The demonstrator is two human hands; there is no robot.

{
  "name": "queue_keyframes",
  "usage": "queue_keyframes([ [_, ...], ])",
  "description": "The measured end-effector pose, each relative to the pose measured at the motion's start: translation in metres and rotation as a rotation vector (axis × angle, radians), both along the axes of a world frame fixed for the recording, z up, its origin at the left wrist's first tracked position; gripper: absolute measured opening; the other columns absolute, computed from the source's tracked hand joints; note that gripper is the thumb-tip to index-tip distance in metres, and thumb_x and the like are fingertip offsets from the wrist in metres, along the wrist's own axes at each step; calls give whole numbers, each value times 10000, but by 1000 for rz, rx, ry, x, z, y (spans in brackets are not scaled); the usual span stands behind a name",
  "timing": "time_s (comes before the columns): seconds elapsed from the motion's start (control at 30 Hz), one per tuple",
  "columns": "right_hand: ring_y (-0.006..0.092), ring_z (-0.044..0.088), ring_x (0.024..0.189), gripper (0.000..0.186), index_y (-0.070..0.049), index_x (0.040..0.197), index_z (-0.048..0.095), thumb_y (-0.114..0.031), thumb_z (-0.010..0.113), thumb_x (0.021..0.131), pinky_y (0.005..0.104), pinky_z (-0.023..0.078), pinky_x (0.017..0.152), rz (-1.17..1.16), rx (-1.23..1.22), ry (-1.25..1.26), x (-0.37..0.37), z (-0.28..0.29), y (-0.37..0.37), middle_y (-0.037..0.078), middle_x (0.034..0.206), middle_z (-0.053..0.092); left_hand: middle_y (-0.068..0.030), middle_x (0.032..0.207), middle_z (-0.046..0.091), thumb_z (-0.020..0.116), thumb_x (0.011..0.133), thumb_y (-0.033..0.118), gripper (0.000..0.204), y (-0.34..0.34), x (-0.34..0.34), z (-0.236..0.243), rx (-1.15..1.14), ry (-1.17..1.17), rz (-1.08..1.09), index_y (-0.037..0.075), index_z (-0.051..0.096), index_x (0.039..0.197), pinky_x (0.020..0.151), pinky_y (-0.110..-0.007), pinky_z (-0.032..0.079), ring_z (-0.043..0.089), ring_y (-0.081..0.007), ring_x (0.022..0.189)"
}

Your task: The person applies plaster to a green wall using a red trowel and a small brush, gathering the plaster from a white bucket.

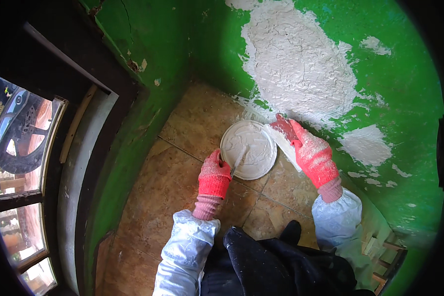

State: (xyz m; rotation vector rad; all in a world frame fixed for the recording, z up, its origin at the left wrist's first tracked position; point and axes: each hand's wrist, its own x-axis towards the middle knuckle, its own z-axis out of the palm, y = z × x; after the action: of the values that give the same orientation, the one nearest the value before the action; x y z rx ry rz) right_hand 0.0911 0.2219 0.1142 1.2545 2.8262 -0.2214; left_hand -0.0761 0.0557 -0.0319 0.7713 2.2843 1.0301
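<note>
My left hand [215, 173], in a red work glove, is closed round the handle of a small putty knife [240, 159]. Its narrow, white-smeared blade reaches over a round white tub [223, 157] of white putty [254, 143]. My right hand [313, 154], gloved the same way, grips a wide putty knife [287, 149] just right of the tub. White putty coats its long blade, and its handle is mostly hidden by the fingers. Beyond the right hand, a large rough patch of white putty [301, 64] covers part of the green wall [399, 93].
Brown tiles cover the floor [153, 197]. Smaller white patches [367, 145] mark the wall at right. On the left stands a dark-framed window [17, 197], with a motorcycle wheel [27, 143] behind its glass. A wooden frame [387, 259] leans at lower right. My dark-clothed knees are below.
</note>
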Motion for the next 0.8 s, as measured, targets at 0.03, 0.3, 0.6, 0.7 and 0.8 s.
queue_keyframes([
  [0.03,346,607,851,479,-174,1318,418,-163,498,846,429,486,712,4,-4,-1,-3,0,-1,147,1026,617,-140,793,606,573,761,142,403,-1,-2,-1,-10,42,-7,30,560,1148,679,-354,477,597,-262,725],
  [0.3,273,617,741,492,-144,1311,408,-120,505,829,402,482,623,248,53,-81,-18,-2,5,81,858,620,-167,804,597,577,734,142,443,4,-21,-13,-37,-31,-104,22,552,1160,668,-352,465,595,-279,741],
  [0.6,279,600,661,497,-109,1300,421,-134,532,816,412,468,561,337,185,-206,-26,-4,2,102,775,588,-210,993,590,527,740,138,426,8,-31,-6,-37,-75,-177,38,554,1153,805,-408,456,560,-372,938],
  [0.7,284,590,637,512,-104,1304,414,-142,549,811,414,461,546,207,147,-131,-13,-15,-5,106,759,579,-144,789,587,577,707,140,471,8,-33,-7,-40,9,-169,21,548,1162,666,-349,462,579,-278,727],
  [0.8,285,587,626,533,-96,1311,404,-151,564,806,409,461,542,213,206,-114,-5,-20,-7,107,754,577,-146,803,589,570,703,136,468,11,-36,-11,-27,-17,-196,19,549,1156,667,-351,460,580,-285,731],
])
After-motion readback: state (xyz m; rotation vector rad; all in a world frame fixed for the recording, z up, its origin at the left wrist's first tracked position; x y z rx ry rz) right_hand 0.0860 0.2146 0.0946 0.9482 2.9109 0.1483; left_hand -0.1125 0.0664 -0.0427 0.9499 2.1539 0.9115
